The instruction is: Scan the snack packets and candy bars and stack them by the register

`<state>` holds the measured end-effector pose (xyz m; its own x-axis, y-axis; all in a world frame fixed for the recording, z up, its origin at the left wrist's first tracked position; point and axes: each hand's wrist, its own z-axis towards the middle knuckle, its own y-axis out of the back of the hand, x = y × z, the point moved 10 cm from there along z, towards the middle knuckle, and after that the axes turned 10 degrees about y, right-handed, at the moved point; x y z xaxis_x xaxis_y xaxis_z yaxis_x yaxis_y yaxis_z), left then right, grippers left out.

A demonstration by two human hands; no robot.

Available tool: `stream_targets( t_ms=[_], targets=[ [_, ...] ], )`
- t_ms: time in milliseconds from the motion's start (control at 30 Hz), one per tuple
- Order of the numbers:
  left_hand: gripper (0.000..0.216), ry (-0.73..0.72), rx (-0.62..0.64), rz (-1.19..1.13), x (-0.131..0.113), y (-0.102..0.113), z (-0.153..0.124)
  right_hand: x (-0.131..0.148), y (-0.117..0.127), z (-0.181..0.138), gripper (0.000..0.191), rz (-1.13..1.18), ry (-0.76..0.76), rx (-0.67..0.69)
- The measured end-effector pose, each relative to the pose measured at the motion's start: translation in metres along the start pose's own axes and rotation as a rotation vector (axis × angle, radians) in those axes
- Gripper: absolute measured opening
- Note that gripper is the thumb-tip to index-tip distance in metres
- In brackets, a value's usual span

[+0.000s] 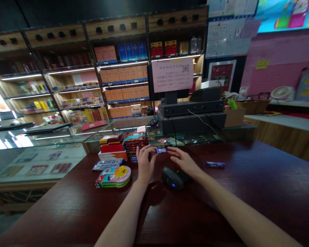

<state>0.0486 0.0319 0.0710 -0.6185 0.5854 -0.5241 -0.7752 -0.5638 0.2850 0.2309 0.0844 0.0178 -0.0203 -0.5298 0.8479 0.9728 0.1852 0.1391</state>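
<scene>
A small purple candy packet (161,150) is held level between my two hands, above the dark wooden counter. My left hand (145,163) has its fingertips at the packet's left end. At the right end are the fingertips of my right hand (183,162), whose thumb sits a little lower. Below the packet, a black barcode scanner (172,178) with a blue light rests on the counter. Another purple packet (215,165) lies to the right of my right hand. Left of my left hand are silver-blue packets (109,164) and colourful cartoon-print packs (113,176).
Stacks of red boxes (112,144) and brown-red packets (135,142) stand behind my left hand. At the back are a monitor with a paper sign (172,76), a cash drawer (193,121), cables and a glass display case (31,161). Stocked shelves line the wall.
</scene>
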Motion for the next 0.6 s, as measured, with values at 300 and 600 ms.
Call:
stream_targets(
  t_ms=[300, 600],
  targets=[
    [0.011, 0.073, -0.096, 0.048, 0.013, 0.009, 0.0, 0.017, -0.007, -0.006, 0.041, -0.211, 0.049, -0.036],
    [0.023, 0.167, -0.014, 0.178, 0.028, -0.005, -0.004, 0.023, -0.009, 0.002, 0.045, -0.4, 0.016, -0.078]
  ],
)
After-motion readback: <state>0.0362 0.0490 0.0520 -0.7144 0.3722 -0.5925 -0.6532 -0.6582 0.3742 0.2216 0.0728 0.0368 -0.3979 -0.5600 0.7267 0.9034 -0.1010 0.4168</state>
